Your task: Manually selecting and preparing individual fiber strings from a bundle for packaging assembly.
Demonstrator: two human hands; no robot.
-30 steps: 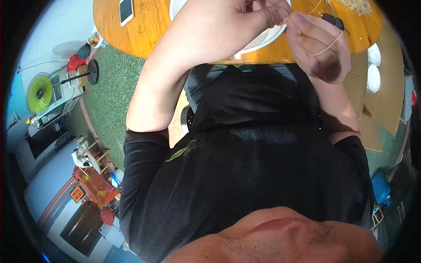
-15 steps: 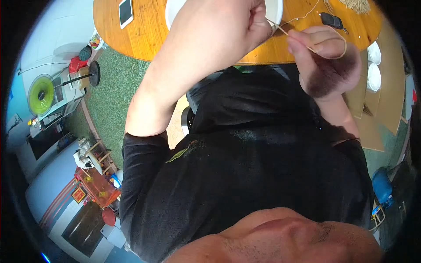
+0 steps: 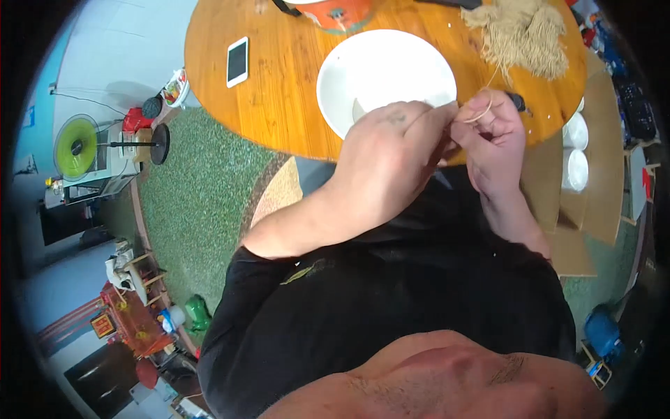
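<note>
A thin tan string (image 3: 488,105) loops over the fingers of my right hand (image 3: 497,136), which are curled closed on it. My left hand (image 3: 398,150), back turned up, has its fingers bent together against the right fingertips; what they pinch is hidden. Both hands are held at the near edge of the wooden table (image 3: 279,105). Just beyond the left hand stands a white bowl (image 3: 391,66), its near rim partly covered by that hand. From the right hand the string runs up toward a bundle of tan strings (image 3: 527,38) lying at the far right.
A white phone (image 3: 238,61) lies on the left of the table. Behind the bowl is an orange-red container (image 3: 338,14). A small black object (image 3: 516,102) lies beside my right hand. White round containers (image 3: 576,170) rest on cardboard at the right; a green fan (image 3: 77,146) stands left.
My hands have come closer together, fingertips now meeting, where string stretched between them before. The view has shifted, bringing more of the bowl and the string bundle into sight.
</note>
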